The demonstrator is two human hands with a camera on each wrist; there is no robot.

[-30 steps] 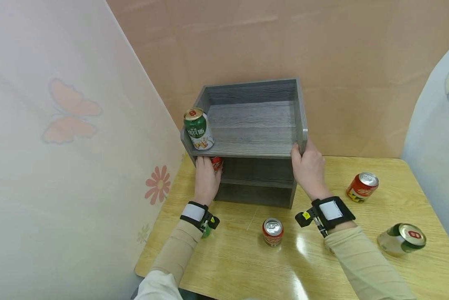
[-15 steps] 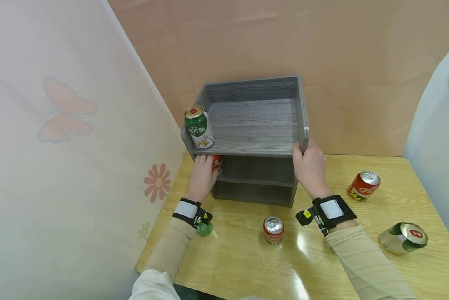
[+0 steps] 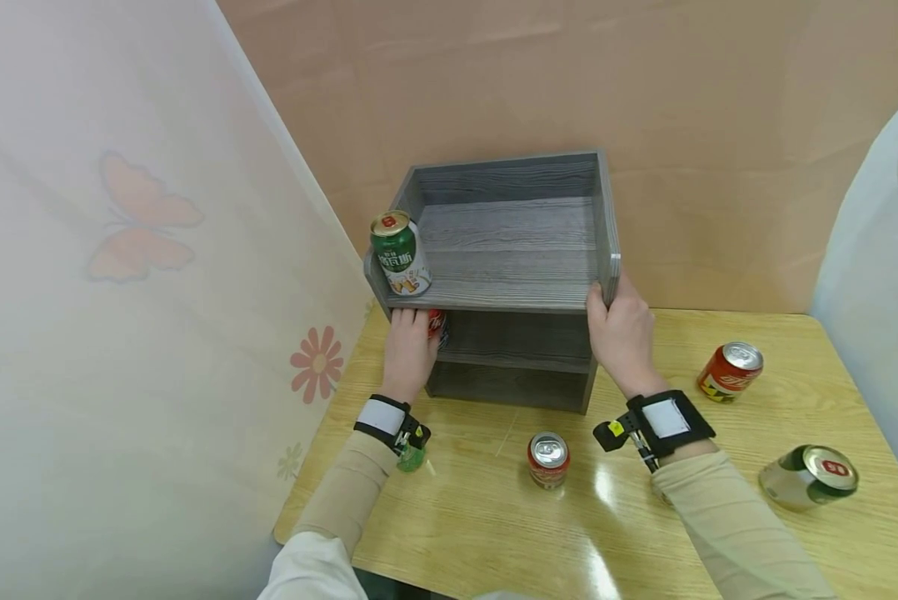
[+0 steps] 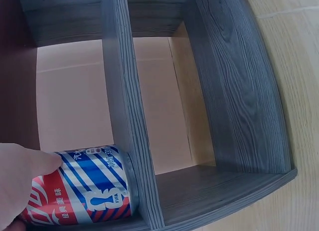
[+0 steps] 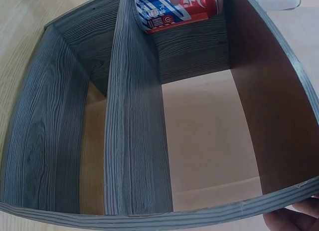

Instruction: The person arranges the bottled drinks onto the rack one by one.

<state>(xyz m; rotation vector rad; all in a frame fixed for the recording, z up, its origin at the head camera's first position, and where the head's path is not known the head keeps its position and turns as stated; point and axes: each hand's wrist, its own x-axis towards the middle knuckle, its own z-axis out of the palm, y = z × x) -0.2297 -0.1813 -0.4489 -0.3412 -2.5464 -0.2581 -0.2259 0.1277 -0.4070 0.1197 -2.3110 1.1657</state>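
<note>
A grey wood-grain shelf unit stands on the table with tiers one above another. My left hand reaches in under the top board at the left end. It holds a red, blue and silver soda can, thumb along its side. The can stands on the middle tier, close to the left side panel, as the right wrist view also shows. On the right, my right hand grips the front edge of the unit's side panel. A green and white drink can stands at the top tier's left front corner.
On the table, one red can stands in front of the unit and another red can to its right. A green and white can is at the far right. A green object shows partly behind the left wrist strap.
My left hand has shifted slightly down and left, then a little back right; the soda can's printed side has turned somewhat. The right hand keeps its grip on the side panel.
</note>
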